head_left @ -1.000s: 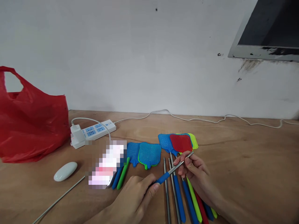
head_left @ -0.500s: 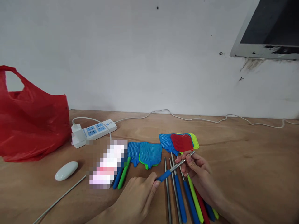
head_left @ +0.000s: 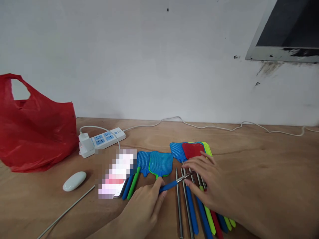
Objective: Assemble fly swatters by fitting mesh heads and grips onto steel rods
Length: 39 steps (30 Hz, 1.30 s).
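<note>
My left hand is wrapped round the blue handle of a fly swatter stick, whose steel rod points up to the right. Around the tip of that rod, my right hand has its fingers spread and does not grip it. Below my right hand lie a bare metal rod and several sticks with handles, among them a blue handle, a lime handle and a red handle. Mesh swatter heads lie beyond: a blue head and a red head.
Left of the swatters are a green handle, a blurred phone, a white mouse, a power strip and a red plastic bag. A white cable runs along the wall.
My right hand has let go of the steel rod and spread its fingers. The blue-handled stick has shifted slightly left and down-table in my left hand.
</note>
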Motion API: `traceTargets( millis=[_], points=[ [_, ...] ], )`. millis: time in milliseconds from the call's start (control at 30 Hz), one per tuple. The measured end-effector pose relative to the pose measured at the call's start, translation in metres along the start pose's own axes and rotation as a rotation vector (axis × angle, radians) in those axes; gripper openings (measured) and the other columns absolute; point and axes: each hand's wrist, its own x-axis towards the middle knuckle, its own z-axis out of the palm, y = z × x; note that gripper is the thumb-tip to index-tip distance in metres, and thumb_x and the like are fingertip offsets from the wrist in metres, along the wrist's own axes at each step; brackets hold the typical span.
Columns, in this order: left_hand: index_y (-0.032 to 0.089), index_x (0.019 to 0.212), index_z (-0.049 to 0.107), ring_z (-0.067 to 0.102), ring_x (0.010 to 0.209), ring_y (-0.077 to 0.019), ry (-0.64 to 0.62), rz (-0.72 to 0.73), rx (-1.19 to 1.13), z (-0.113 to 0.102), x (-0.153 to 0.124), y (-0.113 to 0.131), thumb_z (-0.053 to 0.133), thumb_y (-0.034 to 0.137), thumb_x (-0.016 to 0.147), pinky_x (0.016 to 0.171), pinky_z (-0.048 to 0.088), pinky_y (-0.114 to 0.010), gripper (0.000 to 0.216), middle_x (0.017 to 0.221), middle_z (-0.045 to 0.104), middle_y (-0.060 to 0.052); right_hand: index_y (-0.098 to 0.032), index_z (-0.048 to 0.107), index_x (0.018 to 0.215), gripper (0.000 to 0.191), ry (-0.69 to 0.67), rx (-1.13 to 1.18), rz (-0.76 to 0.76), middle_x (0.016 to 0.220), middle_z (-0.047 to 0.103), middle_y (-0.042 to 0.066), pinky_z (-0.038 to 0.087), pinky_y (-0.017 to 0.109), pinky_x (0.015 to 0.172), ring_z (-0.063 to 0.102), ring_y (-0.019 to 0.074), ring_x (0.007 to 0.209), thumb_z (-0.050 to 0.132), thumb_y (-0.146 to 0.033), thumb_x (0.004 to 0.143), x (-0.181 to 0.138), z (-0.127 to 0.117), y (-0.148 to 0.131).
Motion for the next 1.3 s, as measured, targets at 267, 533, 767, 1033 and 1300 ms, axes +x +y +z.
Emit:
traceTargets(
  millis=[267, 533, 767, 1033, 1300],
  points=[
    [0.019, 0.106, 0.050, 0.068, 0.069, -0.0280, -0.097, 0.017, 0.222, 0.007, -0.002, 0.000, 0.032, 0.026, 0.103, 0.053, 0.035, -0.030, 0.020, 0.085, 0.073, -0.008, -0.019, 0.059, 0.085, 0.014, -0.332, -0.370, -0.349, 0.077, 0.066, 0.003, 0.038, 0.031, 0.054, 0.063, 0.0200, 0.065, 0.051, -0.015, 0.097, -0.005, 0.013, -0.008],
    [0.023, 0.085, 0.062, 0.067, 0.085, -0.0208, -0.105, -0.072, -0.164, -0.015, -0.025, -0.008, 0.028, 0.046, 0.105, 0.075, 0.050, -0.028, 0.045, 0.088, 0.071, -0.001, -0.020, 0.055, 0.084, 0.027, -0.227, -0.428, -0.474, 0.075, 0.062, 0.002, 0.030, 0.031, 0.051, 0.058, 0.0170, 0.061, 0.036, -0.010, 0.099, -0.011, -0.008, 0.011],
    [0.023, 0.116, 0.056, 0.067, 0.070, -0.0225, 0.030, -0.071, 0.039, -0.016, -0.025, -0.015, 0.031, 0.035, 0.100, 0.059, 0.045, -0.029, 0.032, 0.077, 0.069, -0.001, -0.019, 0.059, 0.097, 0.022, -0.041, -0.281, -0.133, 0.081, 0.068, 0.004, 0.037, 0.028, 0.053, 0.062, 0.0174, 0.063, 0.038, -0.024, 0.104, -0.021, -0.015, 0.040],
    [0.017, 0.090, 0.062, 0.070, 0.066, -0.0340, 0.059, -0.254, 0.658, -0.027, 0.006, -0.014, 0.034, 0.028, 0.100, 0.055, 0.043, -0.036, 0.032, 0.071, 0.070, -0.011, -0.021, 0.061, 0.099, 0.015, -0.032, -0.045, -0.031, 0.083, 0.067, 0.003, 0.041, 0.028, 0.061, 0.062, 0.0166, 0.069, 0.046, -0.027, 0.101, -0.018, 0.001, 0.022],
    [0.013, 0.104, 0.063, 0.071, 0.065, -0.0335, 0.042, -0.295, 0.797, -0.026, 0.004, -0.025, 0.037, 0.029, 0.101, 0.054, 0.044, -0.034, 0.030, 0.072, 0.071, -0.012, -0.020, 0.063, 0.081, 0.030, 0.036, 0.138, 0.273, 0.068, 0.061, 0.001, 0.039, 0.030, 0.058, 0.056, 0.0170, 0.062, 0.045, -0.037, 0.099, -0.011, 0.010, 0.024]
  ],
)
